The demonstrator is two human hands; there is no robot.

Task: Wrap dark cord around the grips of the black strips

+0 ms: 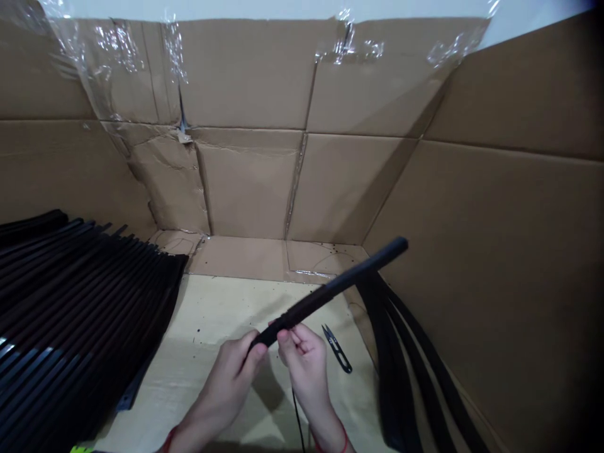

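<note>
Both my hands hold one long black strip (340,284) that rises up and to the right, its far end near the cardboard wall. My left hand (233,371) pinches the strip's near end with thumb and fingers closed. Beside it, my right hand (306,358) has its fingers curled round the same end. A thin black cord (298,420) hangs down between my wrists. Small black thread snips (336,348) lie on the pale tabletop (207,327) just right of my right hand.
A large pile of black strips (80,314) fills the left side of the table. Several more black strips (406,365) lean along the right cardboard wall (500,251). Taped cardboard panels (250,176) close off the back.
</note>
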